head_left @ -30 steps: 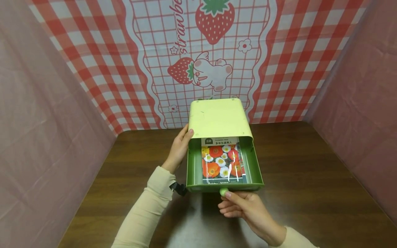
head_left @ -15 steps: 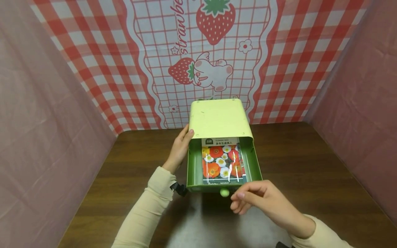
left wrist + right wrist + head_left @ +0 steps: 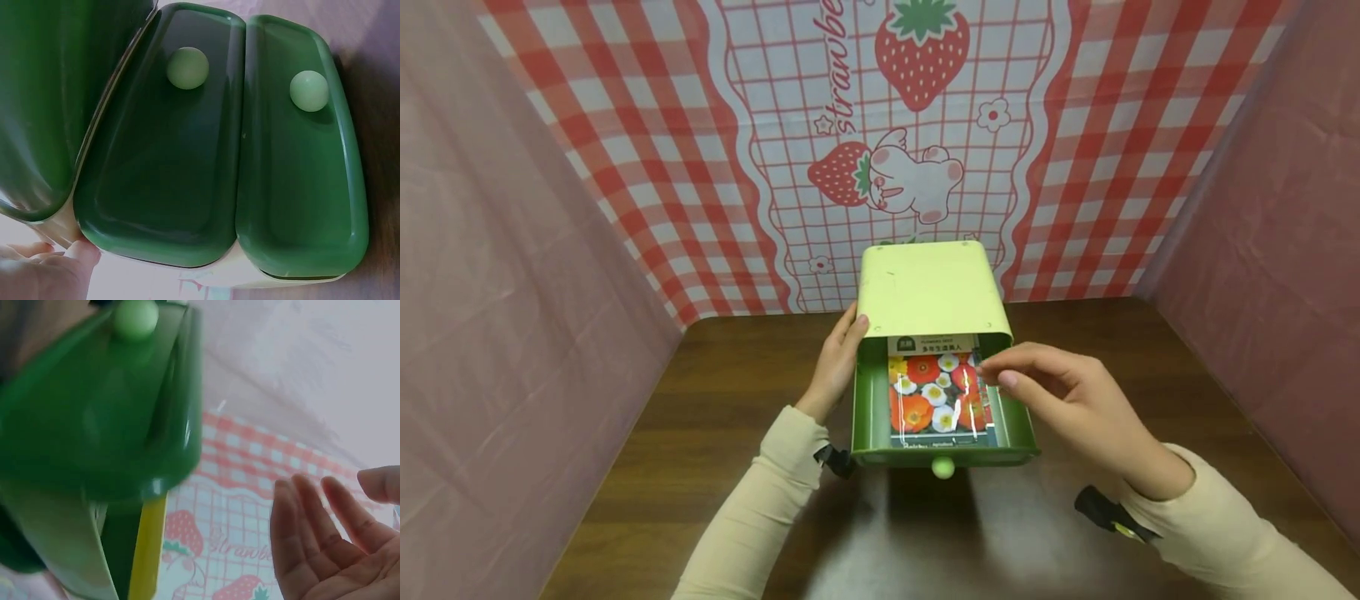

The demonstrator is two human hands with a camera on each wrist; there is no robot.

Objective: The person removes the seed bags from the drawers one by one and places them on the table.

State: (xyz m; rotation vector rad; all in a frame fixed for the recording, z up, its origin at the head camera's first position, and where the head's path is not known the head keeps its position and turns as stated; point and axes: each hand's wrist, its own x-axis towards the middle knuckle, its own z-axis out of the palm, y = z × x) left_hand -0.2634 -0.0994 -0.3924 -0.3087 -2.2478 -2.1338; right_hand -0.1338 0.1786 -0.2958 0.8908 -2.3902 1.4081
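Observation:
A small pale-green drawer cabinet point(image 3: 932, 287) stands on the table, its green top drawer point(image 3: 871, 400) pulled out. Inside the drawer lies a flower seed packet point(image 3: 934, 392) printed with red, orange and white poppies; something else shows under its right edge. My left hand point(image 3: 835, 358) rests against the cabinet's left side, thumb at the front corner. Over the drawer's right side hovers my right hand point(image 3: 1075, 408), its fingertips near the packet's right edge; in the right wrist view its fingers are extended, the thumb apart, holding nothing. The drawer's round knob point(image 3: 943, 467) is untouched.
Two lower drawers with light-green knobs, the middle drawer point(image 3: 162, 156) and the bottom drawer point(image 3: 300, 181), are closed. Brown wooden table point(image 3: 715, 467) lies around the cabinet. Behind hangs a strawberry-patterned cloth point(image 3: 700, 167); pink cloth walls point(image 3: 505, 333) flank both sides.
My right hand has let go of the drawer knob, moved right, then up over the drawer's right side. The left hand and the pulled-out drawer have stayed in place.

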